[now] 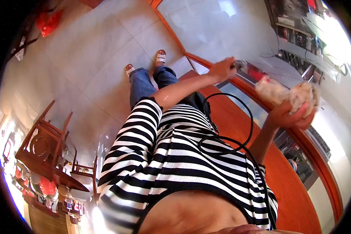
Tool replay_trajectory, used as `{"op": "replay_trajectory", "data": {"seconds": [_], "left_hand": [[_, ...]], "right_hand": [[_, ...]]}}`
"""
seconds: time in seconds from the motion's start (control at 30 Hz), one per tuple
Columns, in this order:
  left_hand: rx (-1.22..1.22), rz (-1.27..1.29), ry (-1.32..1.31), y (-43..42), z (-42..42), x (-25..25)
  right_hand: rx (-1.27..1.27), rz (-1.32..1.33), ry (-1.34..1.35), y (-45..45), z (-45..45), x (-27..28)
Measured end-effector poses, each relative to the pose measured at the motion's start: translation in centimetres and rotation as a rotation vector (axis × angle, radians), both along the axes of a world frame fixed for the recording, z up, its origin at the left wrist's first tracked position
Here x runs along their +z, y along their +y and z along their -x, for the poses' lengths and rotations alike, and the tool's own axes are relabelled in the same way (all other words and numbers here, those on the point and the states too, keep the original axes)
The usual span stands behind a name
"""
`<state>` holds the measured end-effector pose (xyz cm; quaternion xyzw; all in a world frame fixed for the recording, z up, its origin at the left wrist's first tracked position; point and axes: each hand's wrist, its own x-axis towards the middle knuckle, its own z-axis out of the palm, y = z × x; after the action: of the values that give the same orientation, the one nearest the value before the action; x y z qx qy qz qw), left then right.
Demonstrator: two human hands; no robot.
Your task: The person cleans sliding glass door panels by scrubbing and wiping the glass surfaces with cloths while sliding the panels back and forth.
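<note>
My left hand (221, 71) reaches across to the right, fingers closed round a dark, shiny end piece (239, 64). A red section (256, 73) lies beyond it, blurred by motion, and leads toward a fluffy cream bundle (272, 90). My right hand (291, 115) grips that bundle at its thick outer end, with fingers wrapped underneath. It looks like a cloth or a duster head, but the blur hides its exact kind. Whether the red section joins both ends I cannot tell. Both hands are above a wood-framed glass counter (300, 136).
A black cable (250, 113) loops across my striped top. Shelves with goods (296, 39) stand at the upper right. At the lower left are wooden chairs (46, 136) and a crowded table (54, 175). A red bag (50, 23) is at the upper left.
</note>
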<state>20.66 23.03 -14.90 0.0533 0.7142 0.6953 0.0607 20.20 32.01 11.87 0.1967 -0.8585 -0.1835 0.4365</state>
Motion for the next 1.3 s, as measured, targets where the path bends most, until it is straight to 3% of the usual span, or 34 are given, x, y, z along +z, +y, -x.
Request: {"op": "replay_trajectory", "data": {"seconds": [0.03, 0.07, 0.1, 0.2, 0.33, 0.4, 0.43, 0.53, 0.6, 0.73, 0.87, 0.9, 0.93, 0.97, 1.0, 1.1, 1.17, 1.2, 1.3], "left_hand": [[0.103, 0.03, 0.012, -0.7, -0.1, -1.1], [0.018, 0.049, -0.077, -2.2, 0.0, -1.8], [-0.066, 0.07, -0.166, -4.0, 0.1, -2.3], [0.023, 0.084, -0.231, -9.3, -1.1, -2.3], [0.106, 0.24, -0.362, -15.9, -4.0, -4.1], [0.174, 0.264, -0.322, -18.2, -5.7, -5.4], [0.191, 0.288, -0.324, -19.2, -6.5, -5.5], [0.241, 0.326, -0.327, -21.4, -8.1, -5.3], [0.251, 0.309, -0.352, -22.4, -9.2, -5.9], [0.197, 0.443, -0.455, -23.0, -9.5, -3.2], [0.114, 0.36, -0.333, -22.1, -9.9, -6.1], [0.095, 0.343, -0.338, -22.0, -9.6, -5.7], [0.077, 0.33, -0.345, -21.9, -9.5, -5.2], [0.06, 0.317, -0.354, -21.7, -9.4, -4.9], [0.056, 0.305, -0.351, -21.5, -9.3, -4.6], [0.031, 0.321, -0.351, -21.3, -9.3, -5.2], [0.031, 0.27, -0.353, -20.9, -9.4, -5.5], [0.033, 0.249, -0.353, -21.1, -9.4, -5.6], [0.053, 0.279, -0.321, -20.8, -9.2, -3.3]], "right_hand": [[0.01, -0.065, 0.033, -0.7, 1.4, 1.0], [0.015, 0.033, -0.025, -0.4, 2.8, 0.4], [-0.048, -0.025, -0.06, 0.8, 4.0, -1.3], [-0.078, 0.118, -0.255, 2.9, 6.3, -9.2], [-0.067, -0.377, -0.229, 2.4, 4.9, -23.1], [-0.017, -0.623, -0.49, 1.5, 4.0, -26.6], [0.029, -0.673, -0.559, 3.0, 3.6, -31.4], [-0.198, -0.734, -0.985, 4.8, 1.5, -37.9], [-0.287, -0.744, -1.137, 5.0, -0.4, -35.6], [-0.201, -0.523, -0.708, 7.7, -3.9, -27.3], [-0.214, -0.272, -0.348, 10.4, -6.9, -15.3], [-0.279, -0.419, -0.296, 9.9, -7.3, -11.3], [-0.297, -0.275, -0.264, 11.4, -7.6, -9.3], [-0.463, -0.351, -0.236, 12.6, -7.9, -6.4], [-0.297, -0.172, -0.149, 11.9, -7.4, -2.4], [-0.148, -0.136, 0.115, 10.1, -4.9, 8.5], [-0.188, 0.166, 0.224, 11.0, -2.8, 12.0], [-0.2, 0.187, 0.222, 9.7, -2.3, 12.8], [-0.275, -0.071, 0.19, 5.7, -1.7, 10.6]]}}
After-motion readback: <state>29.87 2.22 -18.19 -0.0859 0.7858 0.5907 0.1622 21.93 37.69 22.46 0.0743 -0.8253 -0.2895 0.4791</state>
